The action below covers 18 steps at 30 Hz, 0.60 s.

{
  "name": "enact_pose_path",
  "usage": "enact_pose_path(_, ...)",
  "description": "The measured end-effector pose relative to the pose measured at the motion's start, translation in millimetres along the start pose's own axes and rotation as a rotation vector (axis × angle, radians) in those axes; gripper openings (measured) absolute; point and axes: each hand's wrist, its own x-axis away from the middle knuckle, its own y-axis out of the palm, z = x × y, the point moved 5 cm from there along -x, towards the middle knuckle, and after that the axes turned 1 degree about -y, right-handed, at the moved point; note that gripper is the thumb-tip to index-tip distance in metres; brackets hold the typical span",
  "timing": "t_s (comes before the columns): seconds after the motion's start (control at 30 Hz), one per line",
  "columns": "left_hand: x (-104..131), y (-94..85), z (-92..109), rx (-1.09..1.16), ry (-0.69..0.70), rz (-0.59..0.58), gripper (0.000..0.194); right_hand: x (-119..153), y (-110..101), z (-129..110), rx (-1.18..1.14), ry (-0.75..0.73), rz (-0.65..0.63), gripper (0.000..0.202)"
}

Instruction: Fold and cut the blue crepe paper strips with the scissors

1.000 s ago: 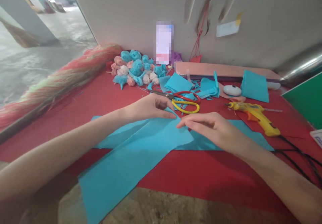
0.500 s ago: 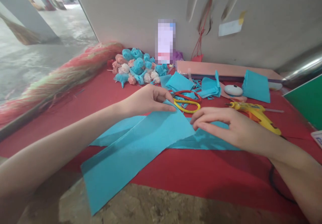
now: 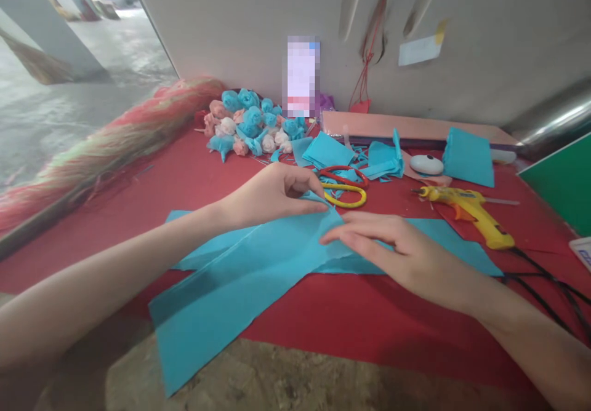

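Note:
My left hand [image 3: 277, 195] pinches the upper edge of a blue crepe paper strip [image 3: 226, 306] between thumb and fingers. The strip slants down to the left, and its lower end hangs past the table's front edge. At its right end my right hand [image 3: 401, 254] has thumb and fingers closed on the paper, which bends over there. Beneath both hands another blue crepe paper strip [image 3: 466, 245] lies flat across the table. Just beyond my left fingertips are the red and yellow handles of scissors [image 3: 346, 197]; their blades are hidden.
A yellow glue gun [image 3: 482, 214] with a black cord lies at the right. Paper flowers [image 3: 252, 122] are heaped at the back left, near a blurred phone [image 3: 302, 72]. Blue paper pieces [image 3: 329, 150] and a white oval object [image 3: 426, 164] lie on the red table [image 3: 323, 312].
My right hand has moved left, bending the strip's right end inward. My left hand has shifted slightly right and down, still pinching the edge. More of the flat strip and the cord now shows.

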Motion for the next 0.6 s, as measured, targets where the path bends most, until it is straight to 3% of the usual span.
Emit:
enact_pose_path(0.17, 4.6, -8.3, 12.8, -0.185, 0.136, -0.021, 0.010, -0.6, 5.4, 0.4, -0.030, 0.007, 0.004, 0.030)
enact_pose_path(0.23, 4.8, -7.7, 25.4, -0.273, 0.271, -0.136, 0.010, 0.3, 7.5, -1.0, -0.052, 0.008, -0.010, 0.030)
enact_pose_path(0.3, 4.4, -1.0, 36.6, -0.323, 0.365, -0.325, 0.011, 0.9, 9.3, -2.1, -0.068, 0.002, -0.033, 0.030)
enact_pose_path(0.37, 2.7, 8.0, 43.6, -0.356, 0.379, -0.490, 0.013, 0.7, 9.8, -2.4, -0.070, -0.001, -0.045, 0.030)
enact_pose_path(0.43, -0.5, 14.9, 46.5, -0.421, 0.360, -0.575, 0.016, 0.1, 9.4, -2.6, -0.061, 0.002, -0.045, 0.030)
enact_pose_path(0.53, -7.5, 12.5, 43.7, -0.537, 0.332, -0.598, 0.019, -0.2, 7.8, -4.3, -0.038, -0.007, -0.045, 0.031)
enact_pose_path(0.6, -14.6, -1.4, 38.8, -0.590, 0.317, -0.552, 0.020, 0.3, 6.3, -5.6, -0.009, -0.018, -0.041, 0.030)
